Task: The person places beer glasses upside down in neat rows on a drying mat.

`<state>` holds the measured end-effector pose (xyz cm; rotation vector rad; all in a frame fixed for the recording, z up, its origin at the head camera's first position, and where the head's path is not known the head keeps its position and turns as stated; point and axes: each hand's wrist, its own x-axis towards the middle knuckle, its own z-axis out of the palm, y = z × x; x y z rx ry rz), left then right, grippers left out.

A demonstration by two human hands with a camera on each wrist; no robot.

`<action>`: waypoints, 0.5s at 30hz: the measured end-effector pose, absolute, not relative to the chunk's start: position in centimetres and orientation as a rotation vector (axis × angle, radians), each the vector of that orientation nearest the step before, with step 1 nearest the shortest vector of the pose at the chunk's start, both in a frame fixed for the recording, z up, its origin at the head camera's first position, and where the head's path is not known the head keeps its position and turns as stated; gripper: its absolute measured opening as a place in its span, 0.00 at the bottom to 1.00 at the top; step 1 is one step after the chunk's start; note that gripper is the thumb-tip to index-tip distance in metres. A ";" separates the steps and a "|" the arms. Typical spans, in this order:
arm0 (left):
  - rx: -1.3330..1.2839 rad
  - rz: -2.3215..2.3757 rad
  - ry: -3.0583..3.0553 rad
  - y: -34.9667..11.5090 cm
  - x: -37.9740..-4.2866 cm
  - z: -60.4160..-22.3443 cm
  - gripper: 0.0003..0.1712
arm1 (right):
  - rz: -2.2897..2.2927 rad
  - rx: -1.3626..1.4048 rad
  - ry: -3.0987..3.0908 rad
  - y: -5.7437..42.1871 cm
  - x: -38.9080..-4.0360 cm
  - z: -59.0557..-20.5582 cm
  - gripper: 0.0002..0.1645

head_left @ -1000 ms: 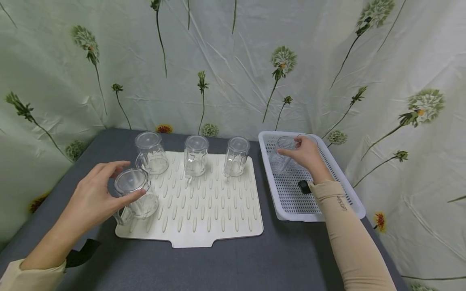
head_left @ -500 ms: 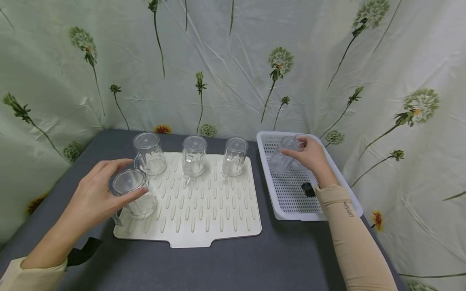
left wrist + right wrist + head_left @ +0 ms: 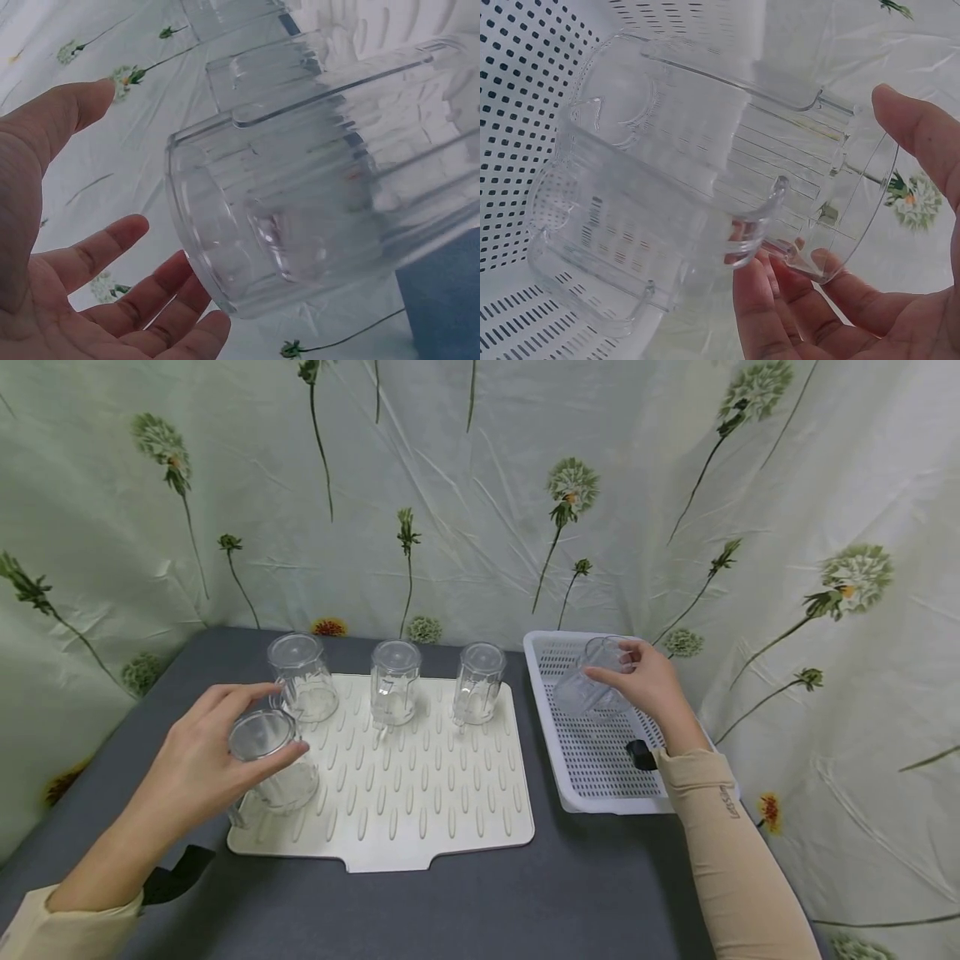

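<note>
We spread the left hand (image 3: 202, 756) around the upturned mug (image 3: 288, 789) on the mat (image 3: 427, 793), gripping nothing. With the right hand (image 3: 648, 683) curled round the held mug (image 3: 787, 142) in the basket (image 3: 564, 781), we should clear the adjacent mug (image 3: 619, 240).

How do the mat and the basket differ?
The mat is a flat slab with raised ridges, while the basket has raised sides and a floor pierced with holes. The mat's near edge has a protruding tab; the basket's visible near edge has none. The mat bears four clear mugs; the basket holds at least two. Both are pale and rest on the dark table.
</note>
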<state>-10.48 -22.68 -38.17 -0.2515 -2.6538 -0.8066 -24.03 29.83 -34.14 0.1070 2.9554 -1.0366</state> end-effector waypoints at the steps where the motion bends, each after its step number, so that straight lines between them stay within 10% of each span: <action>1: -0.257 -0.806 -2.649 -22.6 -10.5 -38.1 0.45 | -1.041 0.099 2.962 29.8 -24.0 -34.1 0.59; 15: -0.357 -0.823 -2.619 -20.8 -10.5 -37.6 0.45 | -1.137 0.077 2.973 29.6 -22.9 -33.8 0.58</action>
